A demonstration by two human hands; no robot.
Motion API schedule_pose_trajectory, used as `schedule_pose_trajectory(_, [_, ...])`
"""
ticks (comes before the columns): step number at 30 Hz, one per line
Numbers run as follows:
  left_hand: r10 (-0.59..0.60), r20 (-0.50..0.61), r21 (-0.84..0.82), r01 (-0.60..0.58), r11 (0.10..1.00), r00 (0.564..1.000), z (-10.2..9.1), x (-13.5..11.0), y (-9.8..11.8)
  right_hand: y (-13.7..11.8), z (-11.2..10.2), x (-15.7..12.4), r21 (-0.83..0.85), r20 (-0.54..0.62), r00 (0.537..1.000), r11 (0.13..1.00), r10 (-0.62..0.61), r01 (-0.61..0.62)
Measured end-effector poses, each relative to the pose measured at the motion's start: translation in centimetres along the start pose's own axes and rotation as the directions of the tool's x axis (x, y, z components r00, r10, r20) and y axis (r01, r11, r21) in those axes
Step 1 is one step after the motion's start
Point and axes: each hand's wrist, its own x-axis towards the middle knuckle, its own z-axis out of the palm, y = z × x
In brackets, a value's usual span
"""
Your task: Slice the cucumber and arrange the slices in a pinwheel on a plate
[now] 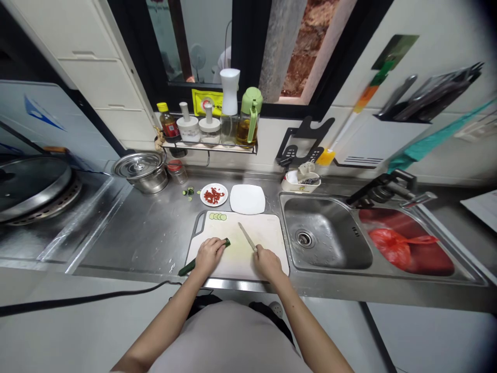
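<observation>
A dark green cucumber [187, 268] lies slantwise across the left part of a white cutting board [233, 264]. My left hand [210, 255] is closed over its middle, and the cut end shows just past my fingertips. In my right hand [267, 262] is a kitchen knife [247, 237], gripped by the handle, its blade pointing up and left over the board, apart from the cucumber. Several pale cucumber slices [218, 216] lie overlapping in a row near the board's top left. Behind the board stand a plate of chopped red pieces [214, 195] and a white square plate [247, 199].
To the right is a steel sink [330, 238], with a red plastic bag [392, 247] in its second basin. Cucumber scraps [189, 192], a lidded pot [145, 173] and a spice jar [177, 171] stand at the back left. A covered pan [34, 184] sits farther left. Bottles line a wall rack [212, 147].
</observation>
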Motion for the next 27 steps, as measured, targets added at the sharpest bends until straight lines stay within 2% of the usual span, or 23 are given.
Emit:
schedule_pose_trajectory(7, [0.028,-0.024,0.045,-0.027,0.999,0.999,0.0,-0.1,0.2,-0.6,-0.1,-0.1,0.049,0.032,0.999,0.998,-0.029,0.027])
schedule_pose_trajectory(14, [0.021,-0.012,0.075,-0.02,0.997,1.0,-0.3,0.0,0.3,-3.3,0.7,-0.8,0.08,0.05,0.989,0.988,-0.138,0.133])
schedule_pose_trajectory(19, [0.006,0.002,0.09,-0.006,0.996,1.0,-0.3,0.0,0.4,-4.4,0.8,-1.3,0.081,0.033,0.991,0.989,-0.128,0.125])
schedule_pose_trajectory(27, [0.005,0.021,0.106,-0.007,0.994,1.0,-0.4,0.0,0.5,-4.5,0.4,-1.5,0.07,0.046,0.992,0.991,-0.12,0.116])
